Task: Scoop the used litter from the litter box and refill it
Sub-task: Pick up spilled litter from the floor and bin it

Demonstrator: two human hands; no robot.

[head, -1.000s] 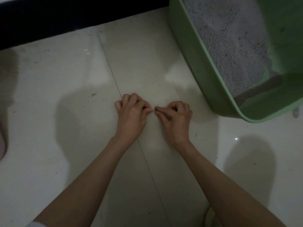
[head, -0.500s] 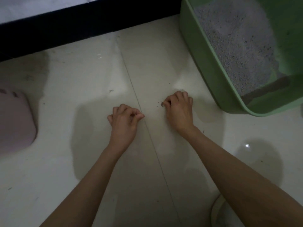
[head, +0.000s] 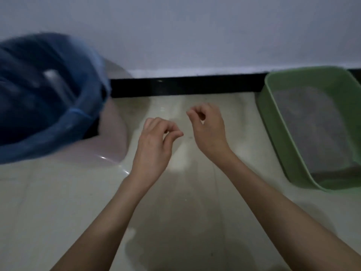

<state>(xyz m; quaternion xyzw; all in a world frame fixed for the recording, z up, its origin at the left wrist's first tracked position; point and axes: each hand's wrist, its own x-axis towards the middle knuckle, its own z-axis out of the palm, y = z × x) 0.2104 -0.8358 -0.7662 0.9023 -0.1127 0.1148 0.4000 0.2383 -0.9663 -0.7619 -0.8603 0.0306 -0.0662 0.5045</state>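
Cream glossy floor tiles (head: 58, 212) fill the near part of the head view, and your two bare forearms reach forward over them, well apart at the near edge and closer together at the wrists. Your left hand (head: 154, 141) hangs above the floor with its fingers curled and thumb meeting forefinger in a pinch; whether anything sits in that grip is too small to tell. Your right hand (head: 209, 130) is a little farther forward, also curled, thumb and forefinger tips drawn together, and again you cannot tell whether they hold a grain. The two hands are near each other but not touching.

To your right, the green litter box (head: 277, 145) stands on the floor, its far end close to the black skirting (head: 185, 85), with grey litter (head: 312, 130) spread inside and a darker strip at its near end. To your left, a pale pink bin (head: 115, 137) lined with a blue bag (head: 39, 90) stands blurred against the white wall (head: 195, 32). No writing or label can be read on any of it.
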